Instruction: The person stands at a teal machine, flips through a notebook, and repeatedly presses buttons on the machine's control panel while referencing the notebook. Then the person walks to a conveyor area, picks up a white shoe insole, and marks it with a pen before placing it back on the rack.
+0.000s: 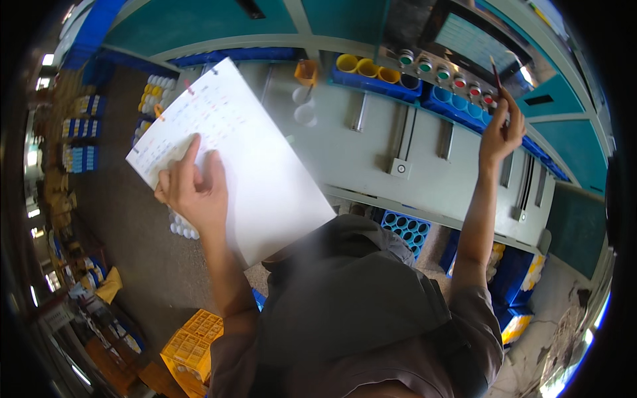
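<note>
My left hand [189,189] lies over a white sheet or pad [265,176] covered with rows of small handwriting. Its index finger is stretched out onto the writing, thumb apart, the other fingers loosely bent. Small coloured clips or rings sit along the pad's upper left edge; what supports it underneath is hidden. On the far right, my raised right hand [504,129] is closed around a slim dark red pen [496,74], its tip pointing up. That hand is in front of a machine panel with a row of round green and red buttons [458,83] below a screen [478,41].
Blue bins with yellow cups [368,67] and light blue cups [458,101] line the back of the grey worktop [332,149]. An orange container [306,71] and metal slotted rails [405,132] are on it. A yellow crate [194,345] stands lower left; a cup tray [406,230] is below the edge.
</note>
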{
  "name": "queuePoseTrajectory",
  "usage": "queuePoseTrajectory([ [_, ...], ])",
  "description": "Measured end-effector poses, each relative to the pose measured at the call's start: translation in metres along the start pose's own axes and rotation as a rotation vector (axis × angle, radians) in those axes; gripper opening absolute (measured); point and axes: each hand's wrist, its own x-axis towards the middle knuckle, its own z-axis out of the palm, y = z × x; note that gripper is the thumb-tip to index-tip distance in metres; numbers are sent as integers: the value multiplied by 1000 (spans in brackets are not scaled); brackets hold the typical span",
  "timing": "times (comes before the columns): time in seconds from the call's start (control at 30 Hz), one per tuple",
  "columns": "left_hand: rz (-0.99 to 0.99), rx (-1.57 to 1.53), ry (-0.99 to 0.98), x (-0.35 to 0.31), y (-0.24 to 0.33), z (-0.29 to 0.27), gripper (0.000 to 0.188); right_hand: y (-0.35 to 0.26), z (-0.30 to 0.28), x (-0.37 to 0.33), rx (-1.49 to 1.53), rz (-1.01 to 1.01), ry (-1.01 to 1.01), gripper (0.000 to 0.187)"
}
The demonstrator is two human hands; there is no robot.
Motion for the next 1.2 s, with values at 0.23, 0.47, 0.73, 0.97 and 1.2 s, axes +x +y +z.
queuePoseTrajectory([
  [0.23,22,2,10,2,3,1,43,7,-13,2,-33,32,0,18],
  [0.47,42,-133,36,9,3,-1,34,18,-15,8,-192,-113,139,16],
  [0.73,43,-38,3,5,0,0,33,14,-13,20,-180,-137,158,16],
  [0.97,-94,-94,-54,3,6,-1,35,16,-7,11,-191,-108,154,13],
  [1.2,-69,-46,-61,2,7,-2,35,20,-3,2,-153,-106,80,13],
])
